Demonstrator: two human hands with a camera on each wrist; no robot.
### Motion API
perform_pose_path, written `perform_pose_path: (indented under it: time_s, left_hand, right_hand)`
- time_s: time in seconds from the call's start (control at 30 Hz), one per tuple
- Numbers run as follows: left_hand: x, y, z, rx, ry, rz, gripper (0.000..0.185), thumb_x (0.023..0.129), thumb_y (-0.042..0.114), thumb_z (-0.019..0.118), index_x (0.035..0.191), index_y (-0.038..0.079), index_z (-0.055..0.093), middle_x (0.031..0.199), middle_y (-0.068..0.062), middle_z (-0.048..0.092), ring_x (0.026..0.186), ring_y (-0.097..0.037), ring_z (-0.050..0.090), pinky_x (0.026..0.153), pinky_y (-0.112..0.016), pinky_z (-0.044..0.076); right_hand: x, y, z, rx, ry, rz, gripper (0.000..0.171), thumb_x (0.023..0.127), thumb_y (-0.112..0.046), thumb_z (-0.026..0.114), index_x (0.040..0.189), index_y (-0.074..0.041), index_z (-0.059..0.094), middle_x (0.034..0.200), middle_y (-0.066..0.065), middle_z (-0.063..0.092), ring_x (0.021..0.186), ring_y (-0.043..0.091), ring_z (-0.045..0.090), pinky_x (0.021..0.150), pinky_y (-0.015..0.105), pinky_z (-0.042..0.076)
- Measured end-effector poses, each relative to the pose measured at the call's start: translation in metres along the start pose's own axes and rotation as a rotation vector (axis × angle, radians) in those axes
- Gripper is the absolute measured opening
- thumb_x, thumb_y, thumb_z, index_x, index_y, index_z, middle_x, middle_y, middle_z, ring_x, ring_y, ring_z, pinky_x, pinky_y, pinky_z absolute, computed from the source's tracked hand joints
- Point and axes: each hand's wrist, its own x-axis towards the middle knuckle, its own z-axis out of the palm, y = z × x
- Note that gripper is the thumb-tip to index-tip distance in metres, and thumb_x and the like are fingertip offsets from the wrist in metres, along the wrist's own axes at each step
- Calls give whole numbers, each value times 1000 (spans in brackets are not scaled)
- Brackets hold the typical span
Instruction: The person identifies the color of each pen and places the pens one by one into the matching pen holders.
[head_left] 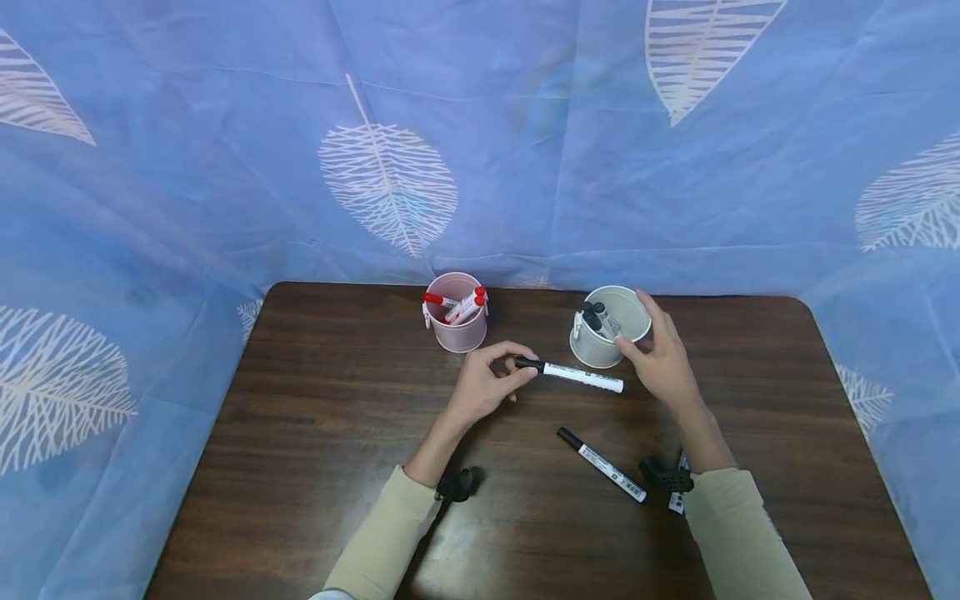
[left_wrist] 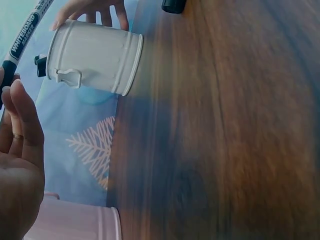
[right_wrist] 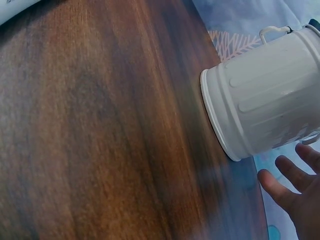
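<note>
My left hand pinches the capped end of a black-capped whiteboard marker between thumb and fingertips. The marker lies across the air in front of a white bucket, its white end pointing right. Several dark-capped markers stand inside that bucket. At the bucket's right side is my right hand, thumb and index finger spread at the rim. In the right wrist view its other fingers are extended beside the bucket wall; the contact at the rim is out of that view.
A pink bucket with several red-capped markers stands at the back left. One black-capped marker lies on the dark wooden table, and another marker is partly hidden beneath the right wrist. A blue leaf-patterned cloth hangs behind.
</note>
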Motion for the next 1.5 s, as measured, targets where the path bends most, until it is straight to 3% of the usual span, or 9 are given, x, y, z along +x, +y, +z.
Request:
perform_pose_path:
  time_s: [0.17, 0.27, 0.43, 0.53, 0.67, 0.8, 0.97, 1.27, 1.5]
  left_hand:
    - [5, 19, 4, -33, 41, 1, 16, 89, 3, 73, 104, 2, 72, 64, -16, 58, 46, -40, 54, 42, -32, 49]
    - [7, 34, 5, -59, 53, -2, 17, 89, -2, 71, 105, -5, 69, 65, -23, 58, 47, -48, 52, 43, -39, 49]
    - [14, 33, 6, -75, 73, 8, 16, 89, -2, 70, 105, -6, 68, 66, -25, 58, 49, -47, 51, 47, -56, 48]
    - [20, 33, 7, -81, 83, 16, 17, 89, -2, 70, 106, -6, 68, 65, -25, 58, 48, -43, 52, 48, -54, 49]
    - [27, 36, 8, -90, 90, 26, 17, 90, -2, 70, 106, -7, 68, 65, -29, 57, 47, -35, 53, 48, -46, 50]
    - [33, 39, 10, -94, 92, 24, 18, 90, -2, 70, 107, -7, 67, 67, -32, 57, 48, -36, 53, 48, -42, 50]
    - [37, 41, 12, -111, 102, 4, 18, 90, -1, 70, 108, -7, 68, 69, -33, 57, 48, -35, 53, 49, -40, 51]
    - [45, 40, 10, -135, 137, 16, 19, 89, -2, 71, 106, -8, 67, 68, -30, 57, 47, -28, 52, 49, -34, 51]
    - [51, 39, 10, -196, 179, 18, 19, 88, -5, 70, 105, -12, 65, 66, -31, 57, 48, -30, 54, 51, -30, 52]
  right_hand:
    - [0, 2, 0, 3, 10, -14, 79, 98, -30, 65, 160, -34, 15, 151, 23, 31, 132, 46, 38, 97, 63, 43]
    - [0, 2, -1, -1, 12, -9, 79, 98, -29, 65, 160, -34, 16, 150, 23, 32, 131, 46, 39, 97, 62, 43]
    - [0, 0, 0, -10, 7, -2, 80, 98, -27, 65, 160, -33, 16, 149, 23, 32, 130, 44, 40, 97, 60, 44]
    - [0, 1, 1, -4, 9, -10, 82, 96, -22, 67, 160, -33, 16, 149, 24, 32, 131, 44, 41, 97, 58, 45]
    - [0, 1, 2, 28, 15, -26, 88, 93, -4, 68, 160, -31, 18, 148, 24, 32, 132, 45, 40, 99, 57, 45]
    - [0, 1, 2, 54, 14, -23, 95, 89, 6, 68, 159, -33, 18, 149, 24, 32, 134, 45, 38, 100, 56, 44]
    - [-1, 1, 1, 48, 9, -19, 93, 91, 1, 69, 160, -32, 16, 151, 24, 29, 135, 46, 36, 99, 59, 43]
    - [-1, 3, 0, 11, -3, 2, 80, 97, -27, 66, 159, -35, 16, 153, 21, 29, 135, 42, 36, 97, 61, 43]
    - [-1, 2, -1, 15, -7, 0, 78, 98, -32, 64, 159, -35, 15, 154, 20, 28, 137, 41, 35, 100, 61, 42]
